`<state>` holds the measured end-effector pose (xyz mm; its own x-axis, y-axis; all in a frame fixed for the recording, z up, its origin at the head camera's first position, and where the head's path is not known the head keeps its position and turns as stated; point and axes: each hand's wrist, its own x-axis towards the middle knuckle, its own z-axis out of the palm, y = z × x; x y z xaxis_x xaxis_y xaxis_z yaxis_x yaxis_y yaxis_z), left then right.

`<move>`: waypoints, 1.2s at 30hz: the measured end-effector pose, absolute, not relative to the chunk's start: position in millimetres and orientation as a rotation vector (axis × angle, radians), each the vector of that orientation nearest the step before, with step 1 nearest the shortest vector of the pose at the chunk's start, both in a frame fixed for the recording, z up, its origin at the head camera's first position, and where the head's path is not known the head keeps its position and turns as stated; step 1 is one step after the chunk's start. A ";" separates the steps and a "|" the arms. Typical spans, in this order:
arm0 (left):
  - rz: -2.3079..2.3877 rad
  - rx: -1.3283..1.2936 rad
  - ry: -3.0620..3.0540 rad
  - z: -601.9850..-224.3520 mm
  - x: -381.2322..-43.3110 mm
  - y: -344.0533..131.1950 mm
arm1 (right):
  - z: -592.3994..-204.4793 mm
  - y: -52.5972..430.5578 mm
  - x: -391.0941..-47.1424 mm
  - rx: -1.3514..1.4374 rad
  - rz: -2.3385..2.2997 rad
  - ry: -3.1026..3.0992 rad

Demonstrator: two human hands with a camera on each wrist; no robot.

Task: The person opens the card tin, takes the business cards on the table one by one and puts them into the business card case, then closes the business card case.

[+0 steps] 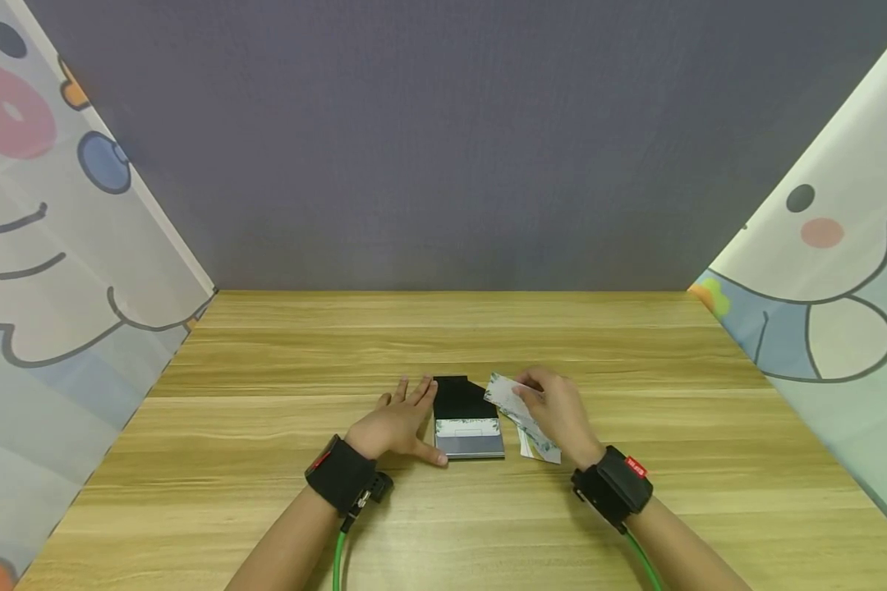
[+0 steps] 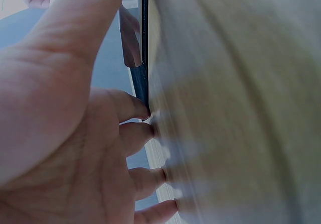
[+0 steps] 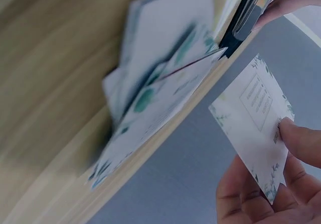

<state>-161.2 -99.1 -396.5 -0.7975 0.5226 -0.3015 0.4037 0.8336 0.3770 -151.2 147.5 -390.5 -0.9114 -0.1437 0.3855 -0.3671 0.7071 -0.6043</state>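
The right hand [image 1: 562, 414] pinches a card [image 3: 257, 116] near loose cards [image 3: 163, 43]. The spread left hand [image 1: 397, 427] touches the case [image 1: 470, 446].

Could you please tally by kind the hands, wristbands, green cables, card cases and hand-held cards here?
Hands (left hand, right hand): 2
Black wristbands: 2
Green cables: 2
Open card case: 1
Held card: 1
Total: 8
Loose cards overlap too much to count and are left out.
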 end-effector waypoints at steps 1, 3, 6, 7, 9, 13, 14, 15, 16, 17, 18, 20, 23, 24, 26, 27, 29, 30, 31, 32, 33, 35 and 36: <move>0.416 0.691 2.618 -396.5 -161.3 -99.1 | -390.2 146.1 -151.4 0.408 1.022 -2.610; 0.413 0.690 2.618 -396.6 -161.3 -99.0 | -389.5 142.9 -151.9 0.424 1.036 -2.615; 0.412 0.685 2.618 -396.5 -161.5 -98.6 | -388.2 137.9 -152.7 0.448 1.054 -2.617; 0.412 0.685 2.618 -396.4 -161.6 -98.4 | -387.9 136.1 -153.0 0.458 1.062 -2.616; 0.414 0.683 2.618 -396.3 -161.5 -98.1 | -387.1 132.6 -153.3 0.477 1.080 -2.611; 0.413 0.688 2.627 -396.3 -161.7 -97.8 | -387.2 126.0 -154.3 0.525 1.101 -2.609; 0.411 0.689 2.630 -396.3 -161.7 -97.8 | -387.2 124.4 -154.5 0.536 1.108 -2.611; 0.410 0.691 2.631 -396.4 -161.8 -97.8 | -387.3 122.7 -154.6 0.547 1.115 -2.615; 0.407 0.691 2.633 -396.4 -162.0 -97.8 | -387.5 121.1 -154.8 0.559 1.128 -2.619; 0.405 0.691 2.634 -396.4 -162.1 -97.8 | -387.6 119.5 -155.0 0.571 1.146 -2.623; 0.403 0.689 2.633 -396.4 -162.1 -97.9 | -387.6 117.8 -155.1 0.579 1.156 -2.630; 0.400 0.687 2.634 -396.4 -162.4 -97.8 | -387.5 114.6 -155.1 0.598 1.190 -2.636; 0.399 0.685 2.634 -396.4 -162.4 -97.9 | -387.9 110.3 -155.8 0.644 1.195 -2.638; 0.398 0.685 2.635 -396.3 -162.4 -97.9 | -388.3 109.2 -156.2 0.659 1.183 -2.638; 0.398 0.685 2.633 -396.0 -162.5 -97.9 | -389.2 107.2 -156.8 0.690 1.163 -2.632; 0.398 0.685 2.632 -395.9 -162.5 -98.0 | -389.5 106.6 -157.1 0.702 1.153 -2.631; 0.398 0.682 2.628 -395.7 -162.7 -98.0 | -390.6 105.6 -157.5 0.727 1.144 -2.628; 0.398 0.679 2.625 -395.6 -162.8 -98.0 | -391.3 105.1 -157.8 0.736 1.144 -2.630; 0.400 0.678 2.622 -395.6 -162.8 -98.1 | -391.5 104.9 -157.9 0.753 1.145 -2.630; 0.399 0.676 2.619 -395.7 -162.8 -98.2 | -391.6 104.5 -157.8 0.761 1.147 -2.640; 0.397 0.674 2.617 -395.7 -163.0 -98.2 | -392.0 104.2 -157.9 0.778 1.148 -2.643; 0.394 0.673 2.614 -395.7 -163.1 -98.3 | -392.6 103.3 -157.8 0.803 1.147 -2.652; 0.394 0.673 2.613 -395.7 -163.2 -98.4 | -392.8 102.8 -157.7 0.814 1.141 -2.656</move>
<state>-163.2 -98.4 -395.7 -0.7984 0.5110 -0.3184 0.3945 0.8435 0.3645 -157.7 102.8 -392.8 -0.8442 -0.4245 0.3273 -0.5296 0.5662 -0.6316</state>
